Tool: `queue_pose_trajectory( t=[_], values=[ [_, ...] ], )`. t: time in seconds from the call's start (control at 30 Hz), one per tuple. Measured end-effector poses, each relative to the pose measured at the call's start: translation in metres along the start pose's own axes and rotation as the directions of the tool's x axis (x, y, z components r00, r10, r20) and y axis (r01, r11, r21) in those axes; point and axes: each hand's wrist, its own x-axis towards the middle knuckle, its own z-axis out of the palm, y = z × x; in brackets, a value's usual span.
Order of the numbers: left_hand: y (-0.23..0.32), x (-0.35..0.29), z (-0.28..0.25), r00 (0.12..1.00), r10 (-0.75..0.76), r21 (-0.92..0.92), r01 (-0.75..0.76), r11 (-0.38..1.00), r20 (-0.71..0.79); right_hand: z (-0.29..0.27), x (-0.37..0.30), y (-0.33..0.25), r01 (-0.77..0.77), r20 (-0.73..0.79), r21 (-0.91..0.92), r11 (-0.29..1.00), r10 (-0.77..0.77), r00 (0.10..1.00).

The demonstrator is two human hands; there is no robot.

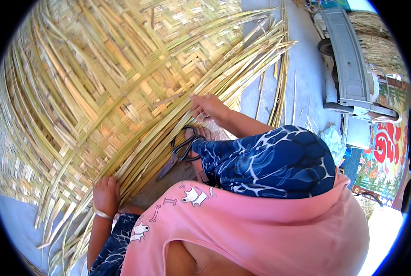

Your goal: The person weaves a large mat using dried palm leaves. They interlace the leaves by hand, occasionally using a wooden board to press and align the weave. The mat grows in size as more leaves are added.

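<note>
A large mat woven from flat yellow-green reed strips spreads before me. Along its near edge lies a bundle of loose reed strips, running diagonally. My left hand, with a bracelet at the wrist, is closed over the strips at the lower left, its fingertips partly hidden. My right hand has its fingers bent at the mat's near edge, closed on a reed strip farther along. Dark-handled scissors lie between the bundle and my bare foot, apart from both hands.
My knee in blue patterned cloth and a pink garment fill the near side. A grey cart with wheels stands at the far right. A plastic bag and a colourful printed panel are also at right.
</note>
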Motion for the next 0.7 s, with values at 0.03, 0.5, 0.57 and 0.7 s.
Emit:
queue_pose_trajectory(
  t=[0.03, 0.5, 0.57, 0.7],
  values=[
    [0.002, -0.003, -0.004, 0.999, 0.032, -0.017, -0.033, 0.999, -0.041, 0.000, 0.000, -0.004, -0.022, 0.029, 0.049, 0.999, 0.020, 0.999],
    [0.012, -0.009, -0.026, 0.974, -0.213, -0.664, 0.211, 0.717, 0.079, 0.012, -0.024, -0.044, 0.318, 0.017, 0.402, 0.858, -0.354, 0.935],
    [0.008, -0.006, -0.019, 0.985, -0.166, -0.653, 0.157, 0.741, 0.049, 0.014, -0.024, -0.049, 0.447, 0.013, 0.352, 0.822, -0.482, 0.876],
    [0.007, -0.008, -0.012, 0.959, -0.227, -0.713, 0.280, 0.642, 0.171, 0.011, -0.036, -0.067, 0.235, 0.098, 0.558, 0.796, -0.345, 0.933]
  ],
)
